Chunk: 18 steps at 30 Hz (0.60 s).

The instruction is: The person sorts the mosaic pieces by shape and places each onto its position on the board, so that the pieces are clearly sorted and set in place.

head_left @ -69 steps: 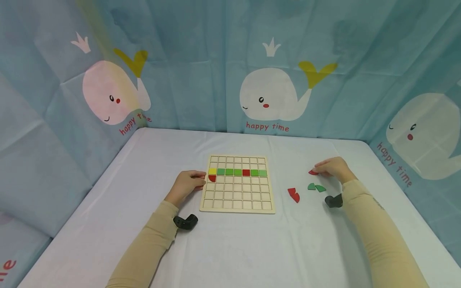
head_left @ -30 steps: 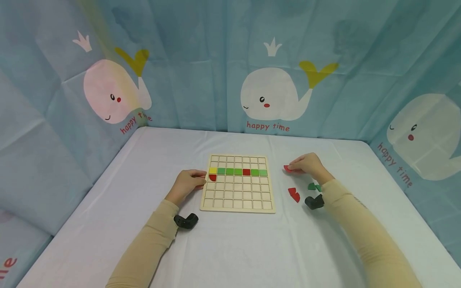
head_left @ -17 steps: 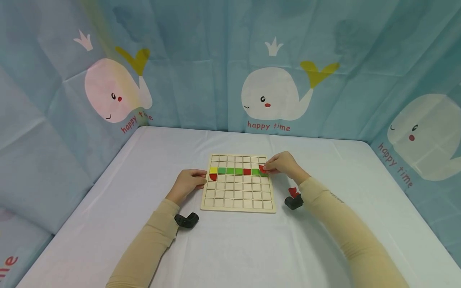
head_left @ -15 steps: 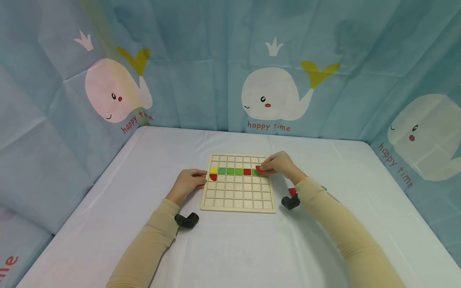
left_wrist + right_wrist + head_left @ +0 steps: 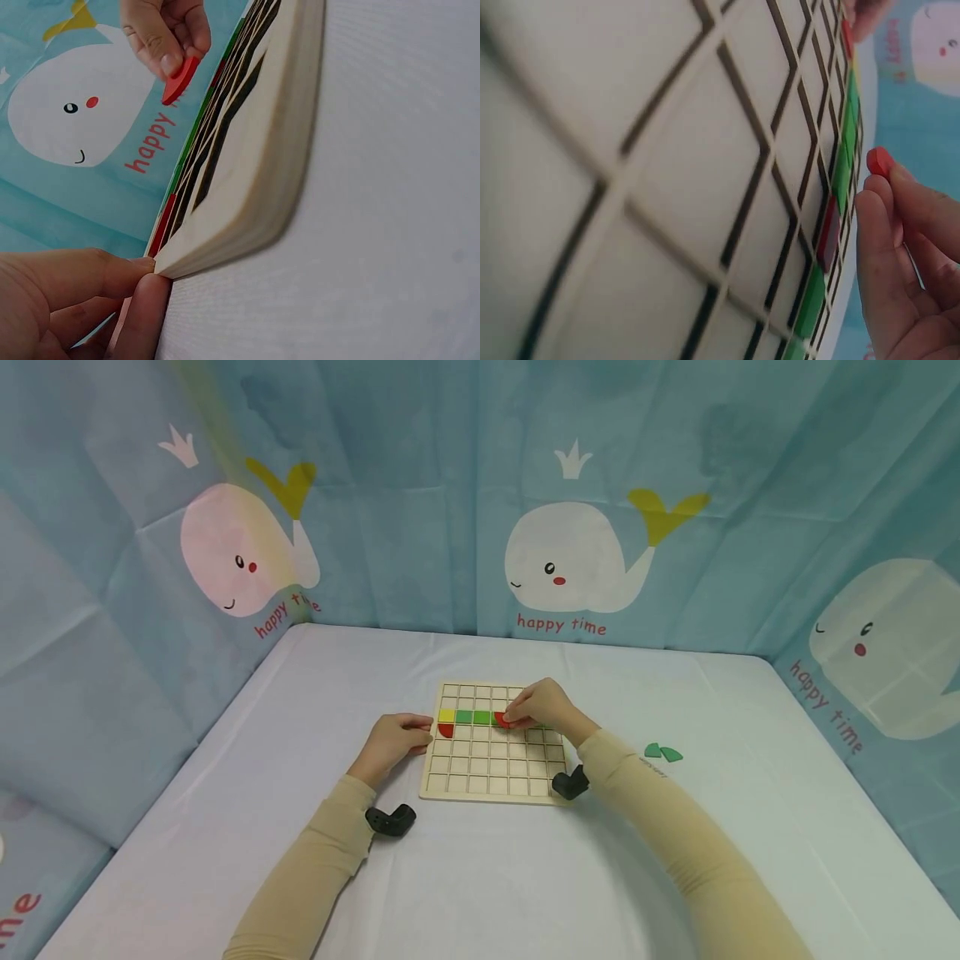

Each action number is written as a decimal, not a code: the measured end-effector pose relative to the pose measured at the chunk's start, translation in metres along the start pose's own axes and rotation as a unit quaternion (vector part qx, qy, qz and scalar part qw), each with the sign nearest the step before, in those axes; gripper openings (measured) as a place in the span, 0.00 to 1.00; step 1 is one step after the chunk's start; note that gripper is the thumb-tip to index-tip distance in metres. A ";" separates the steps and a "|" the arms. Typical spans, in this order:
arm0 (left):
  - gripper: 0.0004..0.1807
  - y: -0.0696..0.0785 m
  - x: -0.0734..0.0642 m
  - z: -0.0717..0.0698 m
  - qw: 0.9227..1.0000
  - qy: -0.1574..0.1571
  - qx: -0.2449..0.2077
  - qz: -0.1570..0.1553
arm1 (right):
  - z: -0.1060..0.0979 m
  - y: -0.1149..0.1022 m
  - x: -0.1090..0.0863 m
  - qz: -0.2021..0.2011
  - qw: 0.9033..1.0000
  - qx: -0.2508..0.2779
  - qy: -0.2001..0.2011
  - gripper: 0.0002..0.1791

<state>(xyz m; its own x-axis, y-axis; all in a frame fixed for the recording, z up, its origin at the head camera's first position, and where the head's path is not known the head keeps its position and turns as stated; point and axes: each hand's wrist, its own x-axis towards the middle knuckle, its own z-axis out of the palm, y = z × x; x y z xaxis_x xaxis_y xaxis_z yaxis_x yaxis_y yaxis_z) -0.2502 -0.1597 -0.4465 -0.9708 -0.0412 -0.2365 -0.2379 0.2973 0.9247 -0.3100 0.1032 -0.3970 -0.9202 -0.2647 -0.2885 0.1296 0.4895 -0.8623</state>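
Observation:
A wooden grid board [image 5: 480, 785] lies on the white table. My left hand [image 5: 388, 745] pinches its left edge between thumb and fingers, as the left wrist view shows. Between the thumb and fingers of my right hand [image 5: 551, 706] is a red quarter-circle tile [image 5: 180, 81], held above the board over the row of square tiles. That row shows a yellow tile [image 5: 447, 716] at its left end, then green tiles [image 5: 473, 717]; the hand hides its right part in the head view. Another red quarter-circle tile [image 5: 446, 730] sits in the cell below the yellow one.
Two green quarter-circle tiles [image 5: 663, 752] lie on the table beyond my right forearm. Black wrist-worn devices [image 5: 391, 820] are on both wrists. A blue curtain printed with whales [image 5: 562, 556] surrounds the table's back and sides.
My right hand has carried the red quarter-circle tile leftward from the table's right side to over the board. Its arm now covers the two red tiles left of the green ones. The left hand stays put.

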 end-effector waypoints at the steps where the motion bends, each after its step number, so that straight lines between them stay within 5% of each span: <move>1: 0.21 0.000 0.000 0.000 1.000 0.001 0.000 -0.001 | 0.003 -0.001 0.001 -0.002 1.000 -0.001 -0.002 0.08; 18: 0.20 0.000 0.000 -0.001 1.000 -0.003 -0.002 0.000 | 0.043 -0.017 0.009 -0.034 0.998 -0.045 -0.021 0.05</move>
<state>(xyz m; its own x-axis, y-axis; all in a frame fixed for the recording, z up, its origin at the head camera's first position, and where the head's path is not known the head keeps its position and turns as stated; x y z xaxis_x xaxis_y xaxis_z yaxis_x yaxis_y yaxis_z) -0.2505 -0.1606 -0.4459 -0.9705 -0.0359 -0.2383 -0.2382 0.2931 0.9259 -0.3044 0.0566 -0.4025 -0.9090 -0.3341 -0.2492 0.0315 0.5411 -0.8404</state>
